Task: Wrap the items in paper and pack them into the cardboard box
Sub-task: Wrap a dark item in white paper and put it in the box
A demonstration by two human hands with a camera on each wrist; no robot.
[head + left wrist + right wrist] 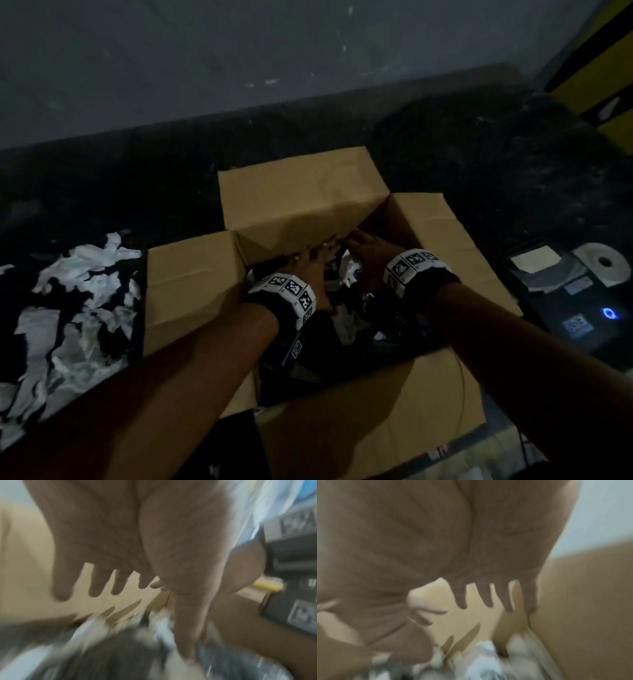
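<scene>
An open cardboard box (308,198) sits on a dark surface with all its flaps spread. Both hands reach inside it near the far wall. My left hand (310,265) has its fingers (97,586) straight and spread above crumpled white paper (96,627) over dark contents. My right hand (363,251) is beside it with its fingers (488,596) also straight and spread over white paper (481,660) in the box. Neither hand grips anything. Both wrist views are blurred. What lies under the paper is hidden.
Torn white paper scraps (75,301) lie heaped on the dark surface left of the box. To the right are a roll of white paper (603,263) and a dark device with a blue light (609,313). A grey wall (239,51) rises behind.
</scene>
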